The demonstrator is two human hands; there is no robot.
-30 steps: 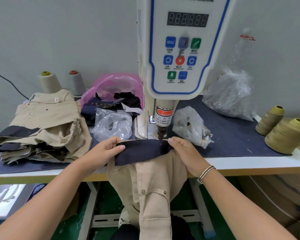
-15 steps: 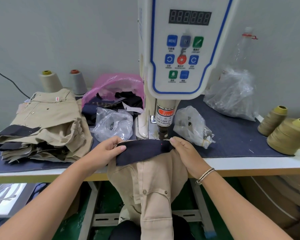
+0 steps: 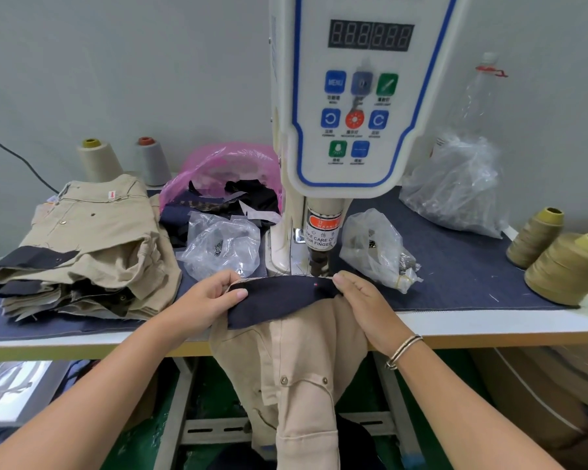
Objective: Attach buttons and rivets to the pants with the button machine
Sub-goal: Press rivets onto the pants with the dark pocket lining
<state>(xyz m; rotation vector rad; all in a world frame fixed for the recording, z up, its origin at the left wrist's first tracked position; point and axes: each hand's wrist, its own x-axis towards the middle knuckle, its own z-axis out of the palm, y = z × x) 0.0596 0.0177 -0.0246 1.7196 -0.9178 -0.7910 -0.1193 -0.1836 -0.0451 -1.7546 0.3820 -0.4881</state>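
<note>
Khaki pants point(image 3: 296, 364) hang off the table's point(image 3: 489, 325) front edge, legs dropping below the frame, two rivets showing on a pocket flap; the dark waistband point(image 3: 279, 296) is turned up and laid flat on the table edge just under the machine's punch point(image 3: 318, 262); left hand point(image 3: 204, 300) grips the waistband's left end, thumb on top and fingers curled beneath; right hand point(image 3: 364, 303) holds the right end, fingers bent over the fabric and thumb at the top edge, bracelet point(image 3: 403, 351) on the wrist; a tiny red light dot point(image 3: 316, 284) sits on the waistband near the right thumb; button machine point(image 3: 353, 96) rises straight behind, white with a blue-outlined panel, blank digit display, coloured buttons, warning label on the column; clear bag point(image 3: 221, 245) with small metal parts left of the column, another clear bag point(image 3: 374, 245) right of it, both on a denim mat point(image 3: 455, 266); stack of folded khaki pants point(image 3: 89, 245) at the left of the table; pink bag point(image 3: 224, 171) holding dark scraps behind the left clear bag; two thread cones point(image 3: 123, 161) by the wall at far left; two olive thread spools point(image 3: 557, 256) at the right edge; big crumpled clear bag point(image 3: 455, 184) and a plastic bottle point(image 3: 479, 96) at back right against the grey wall.
</note>
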